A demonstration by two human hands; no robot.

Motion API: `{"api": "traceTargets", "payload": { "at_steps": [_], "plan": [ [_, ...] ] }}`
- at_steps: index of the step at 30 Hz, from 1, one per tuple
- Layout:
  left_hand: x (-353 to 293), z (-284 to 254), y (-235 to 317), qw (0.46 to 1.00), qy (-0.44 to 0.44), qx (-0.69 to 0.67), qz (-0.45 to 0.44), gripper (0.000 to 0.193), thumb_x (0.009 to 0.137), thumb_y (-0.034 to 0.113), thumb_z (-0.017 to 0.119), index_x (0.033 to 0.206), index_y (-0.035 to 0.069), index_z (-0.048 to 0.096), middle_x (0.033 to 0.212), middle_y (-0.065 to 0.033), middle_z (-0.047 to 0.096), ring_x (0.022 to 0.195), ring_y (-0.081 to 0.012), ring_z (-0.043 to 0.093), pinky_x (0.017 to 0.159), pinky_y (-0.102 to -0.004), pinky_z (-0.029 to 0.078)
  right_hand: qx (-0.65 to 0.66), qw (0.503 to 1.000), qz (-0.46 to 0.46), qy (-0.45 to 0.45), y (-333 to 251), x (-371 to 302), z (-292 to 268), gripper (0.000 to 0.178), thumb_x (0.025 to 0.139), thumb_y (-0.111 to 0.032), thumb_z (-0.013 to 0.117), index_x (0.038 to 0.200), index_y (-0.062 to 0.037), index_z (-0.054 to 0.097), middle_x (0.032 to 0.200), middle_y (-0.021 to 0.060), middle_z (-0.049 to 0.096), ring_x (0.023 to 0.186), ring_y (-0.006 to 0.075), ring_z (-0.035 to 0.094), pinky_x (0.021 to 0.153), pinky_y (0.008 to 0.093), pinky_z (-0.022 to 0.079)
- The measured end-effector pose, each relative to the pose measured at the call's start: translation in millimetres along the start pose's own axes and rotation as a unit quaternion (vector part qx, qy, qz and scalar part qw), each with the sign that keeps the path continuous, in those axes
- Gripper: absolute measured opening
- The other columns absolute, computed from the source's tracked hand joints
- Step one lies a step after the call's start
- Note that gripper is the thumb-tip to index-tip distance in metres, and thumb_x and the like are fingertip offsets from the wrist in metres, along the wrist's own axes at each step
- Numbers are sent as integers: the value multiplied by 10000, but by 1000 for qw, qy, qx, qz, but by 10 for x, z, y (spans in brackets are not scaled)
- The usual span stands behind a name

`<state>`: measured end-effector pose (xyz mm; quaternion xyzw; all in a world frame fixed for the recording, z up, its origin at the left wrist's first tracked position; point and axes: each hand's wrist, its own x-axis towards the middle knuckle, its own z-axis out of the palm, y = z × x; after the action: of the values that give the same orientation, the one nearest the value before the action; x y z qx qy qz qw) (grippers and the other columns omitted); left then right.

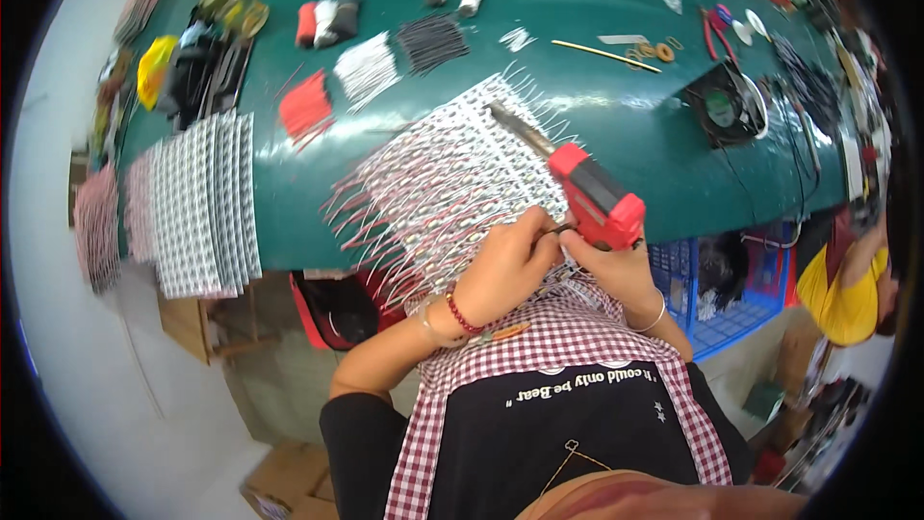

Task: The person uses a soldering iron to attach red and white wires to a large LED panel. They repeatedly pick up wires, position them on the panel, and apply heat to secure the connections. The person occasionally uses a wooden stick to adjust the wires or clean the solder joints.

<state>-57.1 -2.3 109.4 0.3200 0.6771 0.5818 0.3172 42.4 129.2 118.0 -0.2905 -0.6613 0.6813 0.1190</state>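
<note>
A sheet of small white boards (pixel 462 159) with rows of dark parts lies at the table's front edge. Red and white wires fringe its left side, and pale wires its far right. My left hand (pixel 508 265) is closed over its near part, fingertips pinching a small, thin dark piece (pixel 560 229). Beside it, my right hand (pixel 616 274) is closed, with its thumb near that piece. A red and black gun-shaped tool (pixel 599 197) with a metal nozzle rises from the right hand and points away over the sheet; the grip is mostly hidden.
Bundles of red (pixel 306 111), white (pixel 366 70) and black wire pieces (pixel 431 43) lie beyond the sheet. Stacked similar sheets (pixel 207 202) overhang the front edge at left. A black fan-like box (pixel 727 106) stands right. A blue crate (pixel 736 323) sits below the table.
</note>
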Motion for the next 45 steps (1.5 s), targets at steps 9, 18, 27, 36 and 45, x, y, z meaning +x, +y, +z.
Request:
{"api": "traceTargets", "payload": {
  "at_steps": [9, 18, 27, 36, 45],
  "plan": [
    [-127, 22, -183, 997, 67, 43, 6, 82, 878, 48, 542, 882, -26, 577, 721, -149, 685, 594, -230, 673, 536, -301, 496, -29, 998, -41, -37, 156, 8, 42, 275, 810, 24, 698, 1066, -6, 605, 940, 30, 638, 822, 86, 617, 715, 236, 522],
    [-176, 69, -117, 989, 120, 61, 53, 75, 859, 45, 570, 879, -16, 609, 755, -155, 684, 627, -260, 670, 566, -326, 506, -73, 996, -53, -27, 33, -61, 36, 275, 804, 30, 710, 1054, -4, 602, 932, 33, 643, 818, 84, 613, 698, 233, 514],
    [-163, 64, -110, 986, 125, 89, 58, 77, 846, 35, 589, 885, -9, 639, 760, -155, 665, 660, -286, 663, 584, -353, 508, -55, 996, -58, -31, 79, -34, 35, 254, 803, 27, 711, 1036, -11, 617, 935, 29, 650, 834, 83, 614, 712, 231, 509],
    [-141, 83, -131, 975, 120, 153, 108, 83, 831, 18, 614, 902, -2, 652, 763, -180, 647, 682, -329, 647, 607, -389, 512, -87, 996, -31, -2, 84, -42, 6, 270, 780, 29, 727, 1025, -18, 622, 919, 10, 652, 827, 77, 614, 721, 229, 502],
    [-134, 96, -92, 966, 137, 162, 147, 95, 808, -16, 622, 900, -6, 641, 759, -159, 628, 672, -324, 626, 587, -388, 500, -34, 997, -64, 23, 116, -99, 56, 265, 779, 24, 729, 1019, -21, 626, 911, 3, 650, 804, 77, 606, 712, 237, 504]
  ]
}}
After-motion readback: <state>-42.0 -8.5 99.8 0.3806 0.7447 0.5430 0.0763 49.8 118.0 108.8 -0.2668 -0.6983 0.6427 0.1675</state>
